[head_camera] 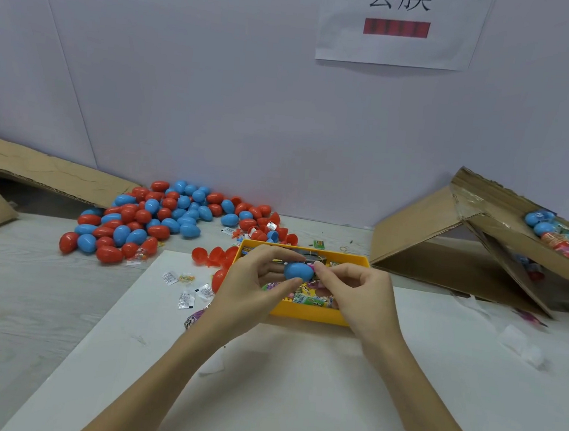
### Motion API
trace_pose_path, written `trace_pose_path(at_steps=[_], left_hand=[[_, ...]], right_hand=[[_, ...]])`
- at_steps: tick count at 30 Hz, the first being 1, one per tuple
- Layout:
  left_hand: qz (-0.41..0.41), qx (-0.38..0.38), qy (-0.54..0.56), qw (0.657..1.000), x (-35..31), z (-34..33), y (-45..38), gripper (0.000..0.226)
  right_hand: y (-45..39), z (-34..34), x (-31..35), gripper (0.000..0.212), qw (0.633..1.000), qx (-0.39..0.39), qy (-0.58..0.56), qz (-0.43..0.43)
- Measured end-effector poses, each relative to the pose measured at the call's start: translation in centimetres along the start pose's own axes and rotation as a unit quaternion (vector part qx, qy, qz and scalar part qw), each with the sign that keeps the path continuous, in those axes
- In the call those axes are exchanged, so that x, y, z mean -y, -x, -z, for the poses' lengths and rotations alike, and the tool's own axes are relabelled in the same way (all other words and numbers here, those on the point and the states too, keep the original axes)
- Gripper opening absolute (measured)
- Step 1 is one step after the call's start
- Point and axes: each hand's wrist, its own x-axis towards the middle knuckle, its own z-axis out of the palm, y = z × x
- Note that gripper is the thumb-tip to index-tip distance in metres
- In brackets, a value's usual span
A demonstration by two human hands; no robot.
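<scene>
My left hand [253,283] grips a blue plastic egg [297,270] between thumb and fingers, just above a yellow tray [305,312]. My right hand [355,290] meets it from the right, its fingertips pinching a pink bit at the egg's right end [312,267]. The tray holds several colourful printed wrappers [307,298]. Both forearms reach in from the bottom of the view.
A heap of red and blue eggs [159,218] lies at the back left, with open red halves [209,255] beside the tray. Small sachets [184,285] are scattered on the white sheet [278,386]. A tilted cardboard box [501,241] with wrapped eggs stands right; cardboard [39,168] lies left.
</scene>
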Motion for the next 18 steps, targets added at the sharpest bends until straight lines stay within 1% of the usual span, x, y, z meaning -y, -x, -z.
trace_pose_path(at_steps=[8,14,18], left_hand=[[0.009,-0.013,-0.016,1.0,0.27,0.15,-0.19,0.031],[0.035,-0.002,0.044,0.998,0.28,-0.04,-0.19,0.037],[0.038,-0.015,0.055,0.998,0.26,-0.15,-0.13,0.04]], right_hand=[[0.2,0.03,0.39,0.011,1.0,-0.008,-0.009,-0.016],[0.48,-0.15,0.36,0.018,1.0,0.0,0.029,0.01],[0.62,-0.23,0.79,0.016,0.997,0.046,-0.062,-0.016]])
